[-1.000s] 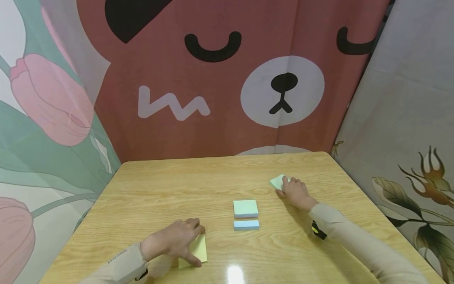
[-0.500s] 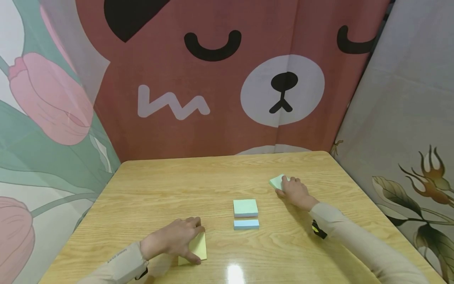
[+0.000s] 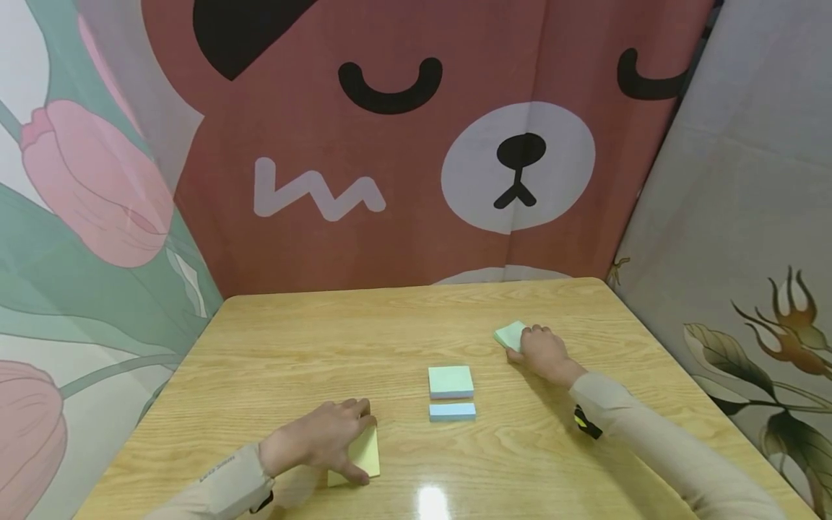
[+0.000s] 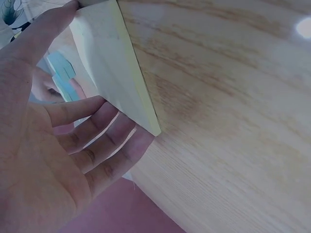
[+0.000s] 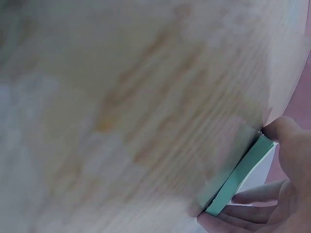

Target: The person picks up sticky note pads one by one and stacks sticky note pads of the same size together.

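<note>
In the head view my left hand (image 3: 325,437) spans a yellow sticky note pad (image 3: 365,455) lying near the table's front. The left wrist view shows the thumb at one edge of this pad (image 4: 109,58) and the fingertips at the opposite edge. Farther back on the right, my right hand (image 3: 544,354) grips a green sticky note pad (image 3: 510,334), partly hidden under the fingers. From the right wrist, the green pad (image 5: 240,174) is held by its ends between thumb and fingers, low against the table.
Between the hands lie a pale green-topped pad (image 3: 451,379) with a bluish front side and, just in front of it, a light blue pad (image 3: 451,412). The wooden table (image 3: 312,332) meets a printed bear curtain (image 3: 403,253) at the back; patterned curtains flank both sides.
My right hand's forefinger, earlier lying on top of the green pad, has drawn back toward the other fingers. The left hand and the pads stay in place.
</note>
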A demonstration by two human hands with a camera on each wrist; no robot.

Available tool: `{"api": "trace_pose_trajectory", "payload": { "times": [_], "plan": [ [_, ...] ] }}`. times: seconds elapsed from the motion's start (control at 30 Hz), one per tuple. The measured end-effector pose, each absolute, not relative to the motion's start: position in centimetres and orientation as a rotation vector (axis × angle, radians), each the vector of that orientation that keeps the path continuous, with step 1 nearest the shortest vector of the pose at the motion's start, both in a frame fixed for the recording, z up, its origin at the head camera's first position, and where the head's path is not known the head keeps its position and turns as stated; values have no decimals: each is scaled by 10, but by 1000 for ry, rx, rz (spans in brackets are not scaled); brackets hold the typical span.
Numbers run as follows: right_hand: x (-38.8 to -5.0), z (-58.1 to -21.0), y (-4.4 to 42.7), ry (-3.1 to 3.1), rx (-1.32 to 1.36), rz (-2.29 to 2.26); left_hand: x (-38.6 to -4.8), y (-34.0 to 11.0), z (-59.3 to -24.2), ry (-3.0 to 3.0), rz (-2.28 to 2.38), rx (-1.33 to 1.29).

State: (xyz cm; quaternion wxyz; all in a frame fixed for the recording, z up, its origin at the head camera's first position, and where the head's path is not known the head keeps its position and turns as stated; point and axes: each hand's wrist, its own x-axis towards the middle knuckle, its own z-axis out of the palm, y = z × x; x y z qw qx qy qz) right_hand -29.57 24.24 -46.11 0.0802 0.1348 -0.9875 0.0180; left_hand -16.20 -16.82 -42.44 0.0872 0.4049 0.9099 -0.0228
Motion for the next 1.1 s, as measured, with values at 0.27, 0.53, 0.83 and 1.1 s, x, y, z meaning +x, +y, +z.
{"api": "trace_pose_trajectory", "payload": {
  "times": [0.27, 0.53, 0.83, 1.1],
  "plan": [
    [-293, -459, 244, -2926, 404, 77, -163, -169, -426, 2698, -12, 1193],
    [-291, -461, 245, -2889, 432, 68, -163, -170, -427, 2684, 33, 1155],
    [-290, -459, 245, -2880, 444, 74, -163, -170, -427, 2691, 45, 1166],
    [-292, -463, 244, -2888, 451, 81, -162, -170, -428, 2693, 58, 1169]
  ]
}}
